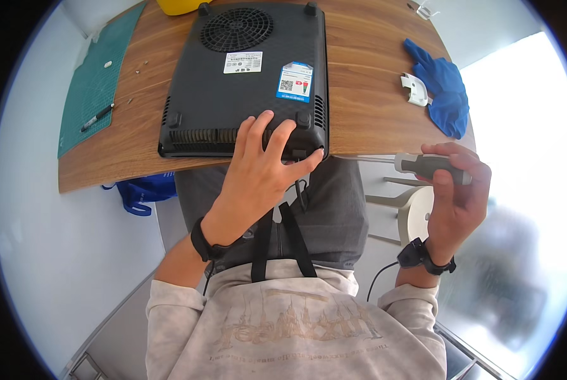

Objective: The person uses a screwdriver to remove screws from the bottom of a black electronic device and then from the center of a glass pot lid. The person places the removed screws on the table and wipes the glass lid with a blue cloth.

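Observation:
A black induction cooker (233,88) lies bottom side up on the table, showing its round fan grille (236,29), rubber feet and two labels. My left hand (262,155) rests on its near edge, fingers spread over the vents and thumb by the near right corner. In my right hand (454,190), off the table's front edge, is a screwdriver (432,168) with a grey and white handle. Its thin shaft (372,158) points left toward that corner; whether the tip touches the cooker, I cannot tell. A dark cord (301,196) hangs below the corner.
On the wooden table (366,76), a green cutting mat (100,82) with a pen (97,118) lies left, near several tiny parts. A blue cloth (445,95) and white plastic piece (414,90) lie right. Below are a stool (416,212) and blue bag (144,193).

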`<state>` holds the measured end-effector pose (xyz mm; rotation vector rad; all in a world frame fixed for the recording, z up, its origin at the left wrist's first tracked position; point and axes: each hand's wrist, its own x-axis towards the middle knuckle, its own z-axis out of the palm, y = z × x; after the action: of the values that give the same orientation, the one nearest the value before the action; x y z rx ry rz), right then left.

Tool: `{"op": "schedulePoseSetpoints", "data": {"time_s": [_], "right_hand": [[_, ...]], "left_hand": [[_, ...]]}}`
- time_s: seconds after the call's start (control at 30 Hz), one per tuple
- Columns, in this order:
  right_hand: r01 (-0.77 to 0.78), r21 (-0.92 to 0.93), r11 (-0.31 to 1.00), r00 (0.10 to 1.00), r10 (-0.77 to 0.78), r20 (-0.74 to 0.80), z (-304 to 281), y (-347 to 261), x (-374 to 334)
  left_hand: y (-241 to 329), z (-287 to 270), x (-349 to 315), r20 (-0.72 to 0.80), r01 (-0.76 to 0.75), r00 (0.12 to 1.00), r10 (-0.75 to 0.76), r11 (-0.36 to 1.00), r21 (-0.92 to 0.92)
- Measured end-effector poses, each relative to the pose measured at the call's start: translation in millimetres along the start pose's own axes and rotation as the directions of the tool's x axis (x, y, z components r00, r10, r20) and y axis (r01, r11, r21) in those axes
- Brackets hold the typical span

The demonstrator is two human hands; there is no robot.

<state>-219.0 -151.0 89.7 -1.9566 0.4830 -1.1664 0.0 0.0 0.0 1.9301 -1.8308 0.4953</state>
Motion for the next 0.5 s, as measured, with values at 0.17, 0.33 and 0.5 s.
{"op": "schedulePoseSetpoints", "data": {"time_s": [0.17, 0.33, 0.5], "right_hand": [[0.114, -0.015, 0.993, 0.993, -0.115, -0.020, 5, 4, -1], [0.077, -0.039, 0.996, 0.997, -0.077, -0.012, 11, 6, -2], [0.086, -0.047, 0.995, 0.996, -0.087, -0.015, 14, 7, -1]], "left_hand": [[3, -1, 1, 0.008, 0.010, 1.000, -0.010, 1.000, 0.000], [1, -6, -1, 0.041, 0.001, 0.999, -0.001, 1.000, 0.002], [1, -7, -2, 0.060, 0.011, 0.998, -0.010, 1.000, -0.003]]}}
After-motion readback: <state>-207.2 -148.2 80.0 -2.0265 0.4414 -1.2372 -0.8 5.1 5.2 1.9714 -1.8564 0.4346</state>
